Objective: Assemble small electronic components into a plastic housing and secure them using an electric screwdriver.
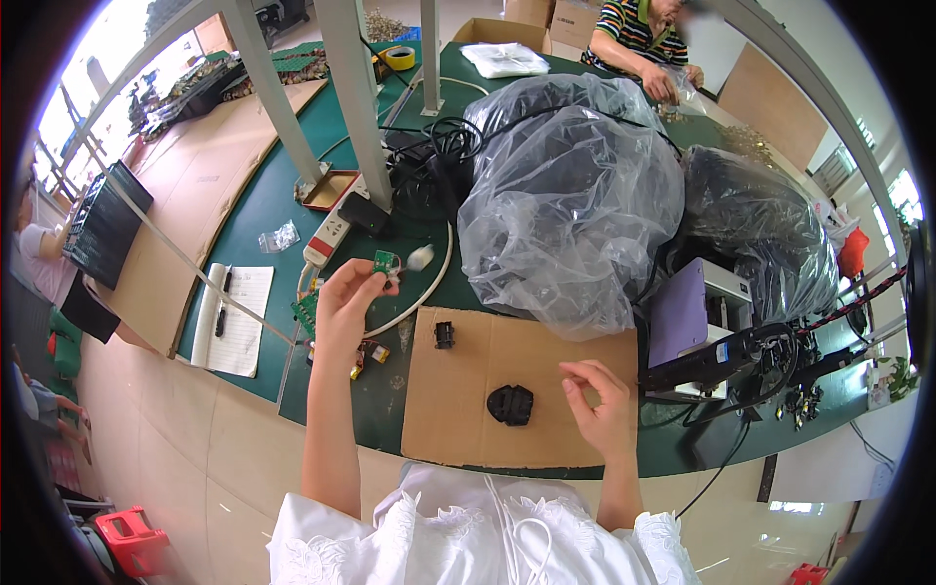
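Note:
My left hand (pixel 341 302) is raised over the left side of the green table, its fingers pinched on a small green circuit board (pixel 387 261). A whitish, blurred piece (pixel 419 257) shows just right of the board; whether it is joined to it I cannot tell. Above the right side of a flat cardboard sheet (pixel 458 419), my right hand (pixel 600 402) is empty, with its thumb and fingers apart. A rounded black plastic part (pixel 510 405) lies on the cardboard left of that hand. Farther back on the sheet sits a smaller black part (pixel 445 335).
Large clear plastic bags (pixel 575 205) fill the table behind the cardboard. A power strip (pixel 331 234), a notebook (pixel 249 327) and more green boards (pixel 305 314) are at left. A grey-purple box (pixel 682 302) and a black handheld tool (pixel 702 361) stand right. Another person (pixel 643 44) works across the table.

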`<state>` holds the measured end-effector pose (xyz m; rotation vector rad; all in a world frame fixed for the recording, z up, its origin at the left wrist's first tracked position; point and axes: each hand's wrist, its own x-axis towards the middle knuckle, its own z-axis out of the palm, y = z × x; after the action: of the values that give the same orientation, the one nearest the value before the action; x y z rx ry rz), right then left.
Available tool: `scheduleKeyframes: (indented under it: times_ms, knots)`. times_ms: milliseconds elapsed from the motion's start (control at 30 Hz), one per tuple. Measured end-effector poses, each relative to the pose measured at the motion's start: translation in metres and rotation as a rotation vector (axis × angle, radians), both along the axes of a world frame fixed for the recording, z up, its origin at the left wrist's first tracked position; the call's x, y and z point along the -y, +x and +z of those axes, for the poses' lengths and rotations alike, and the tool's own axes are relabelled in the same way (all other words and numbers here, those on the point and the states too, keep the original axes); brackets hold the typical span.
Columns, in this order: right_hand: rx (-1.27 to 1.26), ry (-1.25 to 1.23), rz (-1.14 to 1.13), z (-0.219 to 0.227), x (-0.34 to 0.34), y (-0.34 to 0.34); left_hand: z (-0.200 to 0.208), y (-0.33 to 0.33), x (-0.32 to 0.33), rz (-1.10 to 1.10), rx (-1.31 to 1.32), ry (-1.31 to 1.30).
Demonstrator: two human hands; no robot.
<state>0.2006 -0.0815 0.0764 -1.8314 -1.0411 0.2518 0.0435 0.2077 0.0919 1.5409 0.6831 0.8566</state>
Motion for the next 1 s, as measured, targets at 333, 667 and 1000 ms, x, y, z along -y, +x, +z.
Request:
scheduleKeyframes:
  times_ms: [333,667,1000]
  knots:
    - [-0.947,-0.036,0.443,0.023,-0.056,-0.026,0.041,-0.004,0.082,-0.446,0.124,-0.430]
    - [-1.434,0.235,0.330,-0.015,-0.054,-0.024,0.028,-0.011,0.154,-0.506,-0.147,0.527]
    - [-1.080,0.249,0.417,0.029,-0.038,-0.030,0.031,-0.004,0.150,-0.506,-0.124,0.192]
